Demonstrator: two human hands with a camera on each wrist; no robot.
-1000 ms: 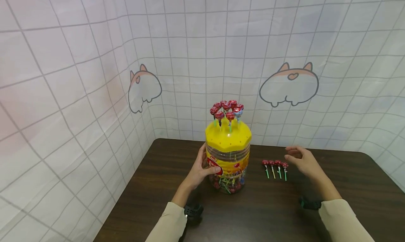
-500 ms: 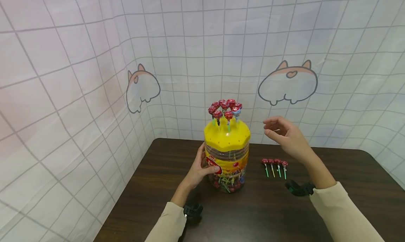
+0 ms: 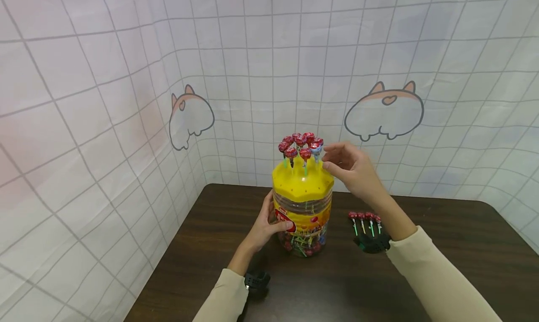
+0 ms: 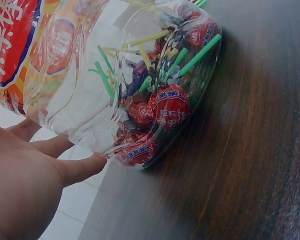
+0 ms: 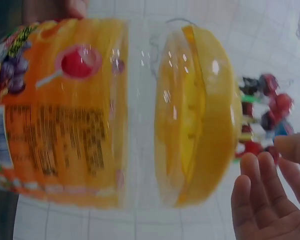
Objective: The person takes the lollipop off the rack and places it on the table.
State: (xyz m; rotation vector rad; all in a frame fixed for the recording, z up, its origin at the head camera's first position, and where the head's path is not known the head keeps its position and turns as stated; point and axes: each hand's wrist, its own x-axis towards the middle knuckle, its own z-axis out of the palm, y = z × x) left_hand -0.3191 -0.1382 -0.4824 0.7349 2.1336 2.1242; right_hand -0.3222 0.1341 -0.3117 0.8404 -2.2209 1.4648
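Note:
A clear plastic candy jar [image 3: 309, 223] with an orange-yellow label stands upright on the table, lollipops piled in its bottom. Several red-wrapped lollipops [image 3: 305, 154] stand in holes on its yellow lid [image 3: 300, 186], along with one in a pale blue wrapper [image 3: 316, 150]. My left hand [image 3: 261, 228] grips the jar's left side, thumb across the label. At the lid's right edge, my right hand [image 3: 353, 172] has its thumb and fingers apart, loosely bent beside the blue-wrapped lollipop. In the right wrist view, its fingertips [image 5: 250, 162] lie close to the standing candy.
Several red lollipops [image 3: 364, 219] lie in a row on the dark wooden table [image 3: 328, 284], right of the jar and partly behind the right wrist's black strap [image 3: 372, 242]. A white gridded curtain [image 3: 269, 78] hangs behind and on the left.
My right hand has risen from beside the loose lollipops and moved left to the candy standing on the lid. The left hand keeps its grip, and the jar stays in place.

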